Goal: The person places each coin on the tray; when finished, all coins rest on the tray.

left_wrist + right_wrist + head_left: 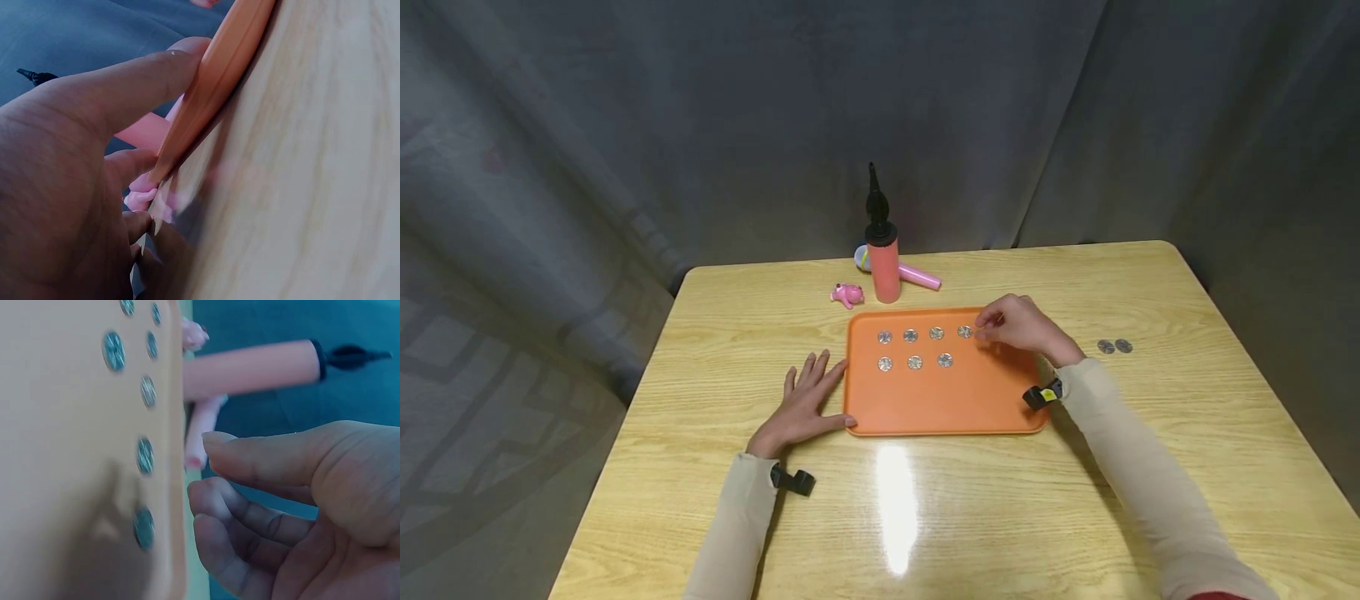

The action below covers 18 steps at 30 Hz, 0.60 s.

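**Now: coins in rows on the tray**

Overhead, the left hand (805, 402) lies flat, fingers spread, against the flat orange plastic tray (946, 404). The right hand (1021, 325) hovers, fingers loosely curled and holding nothing, just beside the fourth silver coin (964, 332).

Left wrist: the thumb (134, 78) touches the tray's rim (215, 81).

Right wrist: loosely bent fingers (240, 509) hang above the nearest coin (144, 529).

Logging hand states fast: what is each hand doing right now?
Left hand: open, flat on the table, touching the orange tray.
Right hand: open, holds nothing, above the fourth coin.
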Available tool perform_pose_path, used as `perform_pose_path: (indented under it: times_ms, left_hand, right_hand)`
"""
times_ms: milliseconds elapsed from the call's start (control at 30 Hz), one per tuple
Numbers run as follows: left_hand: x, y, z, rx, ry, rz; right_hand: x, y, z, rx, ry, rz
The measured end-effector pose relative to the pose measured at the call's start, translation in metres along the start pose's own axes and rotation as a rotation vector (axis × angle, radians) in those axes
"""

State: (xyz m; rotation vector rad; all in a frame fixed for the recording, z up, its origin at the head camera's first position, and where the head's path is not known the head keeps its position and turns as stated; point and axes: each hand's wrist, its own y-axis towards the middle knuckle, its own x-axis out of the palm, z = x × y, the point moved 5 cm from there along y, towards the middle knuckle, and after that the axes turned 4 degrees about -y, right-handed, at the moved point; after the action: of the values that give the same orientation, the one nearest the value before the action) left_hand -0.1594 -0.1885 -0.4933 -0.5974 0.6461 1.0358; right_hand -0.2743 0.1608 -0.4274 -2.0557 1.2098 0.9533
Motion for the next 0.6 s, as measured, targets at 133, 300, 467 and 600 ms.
perform_pose_path:
  times_ms: [133,300,467,600]
  left_hand:
    - [-0.001,0.000,0.001,-0.001,-0.001,-0.004]
    - [-0.001,0.000,0.002,-0.004,-0.004,-0.007]
    - [-0.001,0.000,0.002,-0.005,0.002,-0.008]
    - [-0.001,0.001,0.002,-0.003,0.002,-0.007]
  right_hand:
    - [-0.017,-0.008,0.014,0.017,-0.015,0.029]
    - [-0.034,-0.019,0.033,0.068,-0.011,0.031]
    - [-0.046,-0.032,0.054,0.117,-0.010,0.029]
    - [-0.057,-0.042,0.070,0.144,-0.020,0.047]
